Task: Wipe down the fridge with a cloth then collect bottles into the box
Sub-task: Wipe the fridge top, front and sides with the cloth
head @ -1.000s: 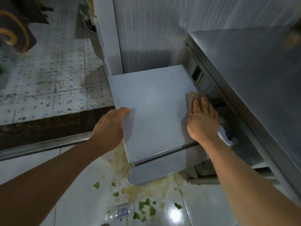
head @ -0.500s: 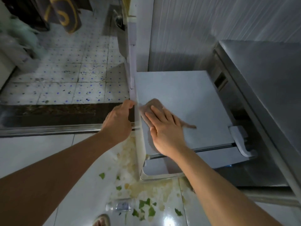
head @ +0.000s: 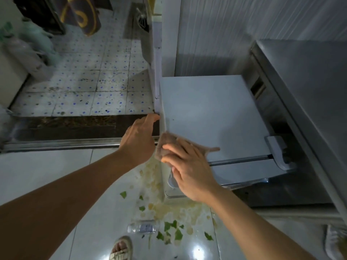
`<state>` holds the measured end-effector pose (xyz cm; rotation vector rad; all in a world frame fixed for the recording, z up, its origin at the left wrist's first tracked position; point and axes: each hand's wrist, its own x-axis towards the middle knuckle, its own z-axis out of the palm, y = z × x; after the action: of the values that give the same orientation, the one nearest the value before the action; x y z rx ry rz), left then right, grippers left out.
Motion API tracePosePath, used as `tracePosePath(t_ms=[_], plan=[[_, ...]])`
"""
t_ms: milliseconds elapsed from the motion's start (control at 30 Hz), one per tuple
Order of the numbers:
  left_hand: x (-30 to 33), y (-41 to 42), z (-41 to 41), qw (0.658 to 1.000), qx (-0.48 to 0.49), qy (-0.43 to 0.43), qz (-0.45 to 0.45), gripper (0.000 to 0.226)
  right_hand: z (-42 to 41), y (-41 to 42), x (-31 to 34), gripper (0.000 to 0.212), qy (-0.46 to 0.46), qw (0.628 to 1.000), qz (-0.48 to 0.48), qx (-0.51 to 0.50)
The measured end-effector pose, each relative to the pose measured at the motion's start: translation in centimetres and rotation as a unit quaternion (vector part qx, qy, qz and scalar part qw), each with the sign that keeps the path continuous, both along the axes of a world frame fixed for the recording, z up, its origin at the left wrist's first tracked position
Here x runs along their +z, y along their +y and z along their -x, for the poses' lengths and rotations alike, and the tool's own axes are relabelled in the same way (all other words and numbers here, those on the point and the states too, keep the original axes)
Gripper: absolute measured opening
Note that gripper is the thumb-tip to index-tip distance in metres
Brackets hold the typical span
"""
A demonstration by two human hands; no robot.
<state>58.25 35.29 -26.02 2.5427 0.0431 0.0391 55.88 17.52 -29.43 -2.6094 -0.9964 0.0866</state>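
Pressing a crumpled brownish-pink cloth flat against the front left corner of the low, pale blue-grey fridge, the right hand has its fingers spread over the fabric, one tail of which trails out to the right across the fridge top. The left hand holds nothing; its fingers are loosely extended and its fingertips touch the fridge's left edge, seemingly to steady it.

The wiping step looks well under way, while the bottle step has not begun: a clear plastic bottle with a blue-and-white label lies on its side on the glossy white tiled floor, just beside the person's sandalled foot. No box is in view.

The risks I see sit mostly underfoot. A yellowish spill with torn green leaf scraps spreads across the tiles right at the fridge's base, so a shifted step could slip on it. The bottle, being round and on its side, could roll if nudged by the foot. With the cloth at the very corner and partly over the edge, a further stroke leftward could carry it off the top. Leaning weight through the right hand might also shift the fridge.
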Motion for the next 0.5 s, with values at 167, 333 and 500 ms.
tracePosePath(t_ms=[167, 333, 500], plan=[[-0.1, -3.2, 1.6, 1.000, -0.009, 0.008, -0.011, 0.057, -0.9, -5.7, 0.6, 0.054, 0.035, 0.992, 0.059, -0.105], [-1.0, -6.2, 4.2, 0.999, 0.001, -0.008, -0.044, 0.048, -3.6, -15.4, 0.3, 0.054, -0.013, 0.954, 0.142, -0.265], [-2.7, -6.4, 5.9, 0.999, -0.009, -0.025, -0.039, 0.051, -2.3, -13.7, -0.4, 0.053, -0.014, 0.944, 0.104, -0.313]])
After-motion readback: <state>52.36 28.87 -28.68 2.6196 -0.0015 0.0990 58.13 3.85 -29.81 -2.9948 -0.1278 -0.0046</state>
